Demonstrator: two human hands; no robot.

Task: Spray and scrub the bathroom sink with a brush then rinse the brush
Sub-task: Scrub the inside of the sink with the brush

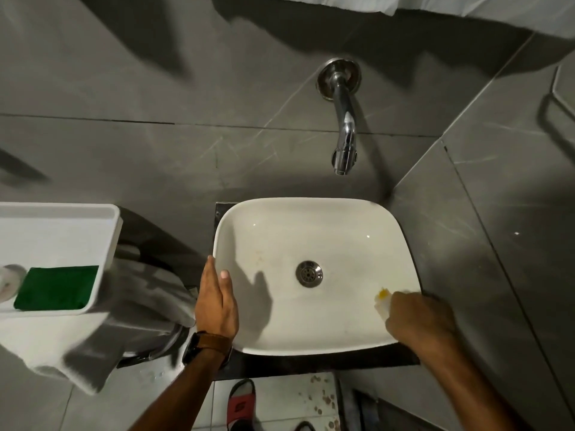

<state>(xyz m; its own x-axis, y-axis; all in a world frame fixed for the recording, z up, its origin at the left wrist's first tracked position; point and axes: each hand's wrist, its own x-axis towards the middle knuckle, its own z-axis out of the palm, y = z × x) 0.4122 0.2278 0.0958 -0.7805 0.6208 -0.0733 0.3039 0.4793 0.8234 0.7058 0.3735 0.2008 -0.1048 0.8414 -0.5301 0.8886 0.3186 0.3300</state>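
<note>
A white square sink [314,213] with a steel drain [309,273] sits below a chrome wall tap [343,126]. My left hand [216,301] rests flat on the sink's left rim, fingers together, holding nothing. My right hand [418,318] is closed at the sink's near right corner, gripping a brush [382,299] of which only a blurred white and yellow end shows against the basin wall. No spray bottle is in view.
A white tray [62,219] at the left holds a green sponge [57,287] and a white round object [7,281]. A grey towel [137,306] hangs between tray and sink. Grey tiled walls stand behind and to the right. A red sandal [241,402] shows on the floor below.
</note>
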